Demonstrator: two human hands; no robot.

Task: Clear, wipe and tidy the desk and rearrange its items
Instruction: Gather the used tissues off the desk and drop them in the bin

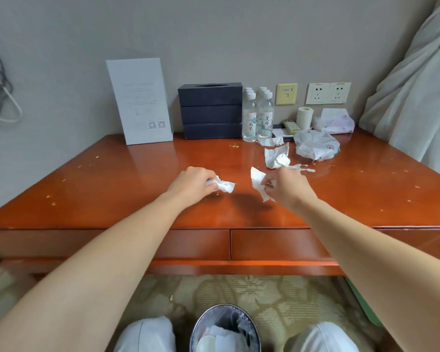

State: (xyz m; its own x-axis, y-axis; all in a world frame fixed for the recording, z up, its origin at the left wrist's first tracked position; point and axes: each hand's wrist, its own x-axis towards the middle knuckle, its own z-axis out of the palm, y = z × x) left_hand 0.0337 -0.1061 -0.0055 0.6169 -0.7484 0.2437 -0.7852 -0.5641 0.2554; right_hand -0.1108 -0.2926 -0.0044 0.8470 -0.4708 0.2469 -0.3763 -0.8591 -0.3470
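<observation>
Left hand: curled round crumpled tissue, long axis left-right, free end pointing right. Right hand: pinching second tissue, long axis near-far, upper corner pointing away. Both at middle of desk; loose tissues just beyond, near bottles.

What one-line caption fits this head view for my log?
Left hand and right hand each grip a crumpled tissue over the crumb-flecked desk; more scraps lie beyond, bin below.

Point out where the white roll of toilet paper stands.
In the head view, the white roll of toilet paper stands upright at the back right of the red-brown wooden desk, between the pale remote control and the soft tissue pack.
</observation>
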